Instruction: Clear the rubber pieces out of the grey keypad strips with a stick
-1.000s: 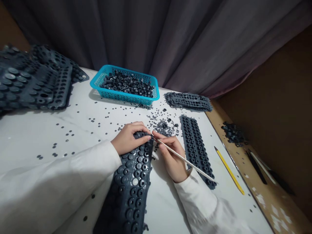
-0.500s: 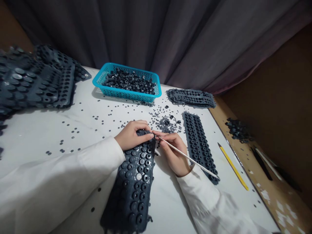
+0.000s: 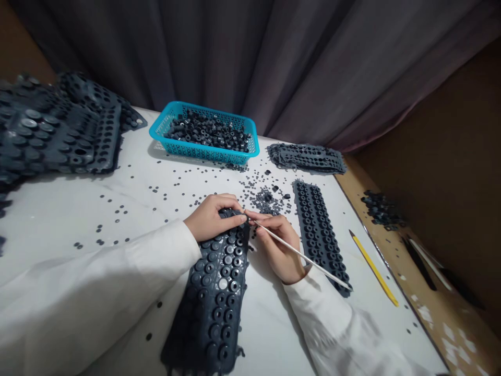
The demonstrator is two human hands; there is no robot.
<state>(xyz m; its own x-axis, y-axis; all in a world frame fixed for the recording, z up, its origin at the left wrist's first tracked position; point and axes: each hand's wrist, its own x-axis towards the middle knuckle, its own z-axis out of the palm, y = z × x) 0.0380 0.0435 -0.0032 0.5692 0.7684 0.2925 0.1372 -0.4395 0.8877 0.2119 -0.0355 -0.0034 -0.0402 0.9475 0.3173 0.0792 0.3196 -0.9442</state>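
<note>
A dark grey moulded rubber sheet (image 3: pixel 219 292), covered in rows of round parts, lies lengthwise in front of me. My left hand (image 3: pixel 219 216) is closed over its far end, thumb on the near side and fingers behind. My right hand (image 3: pixel 279 248) pinches a thin white stick (image 3: pixel 301 253), whose tip is at the sheet's far right corner, close to my left thumb. Just what the tip touches is hidden by the fingers. Past my hands, small dark discs (image 3: pixel 266 200) lie scattered in a loose heap.
A blue basket (image 3: pixel 203 152) of small black rubber parts stands at the back. Larger sheets (image 3: pixel 58 130) are piled at left. On the right are a second sheet (image 3: pixel 321 235), stacked strips (image 3: pixel 307 158), a yellow pencil-like tool (image 3: pixel 373 269) and a black heap (image 3: pixel 381 209).
Hardly anything differs. The right hand and the white stick have shifted very slightly; the left hand keeps its hold on the sheet.
</note>
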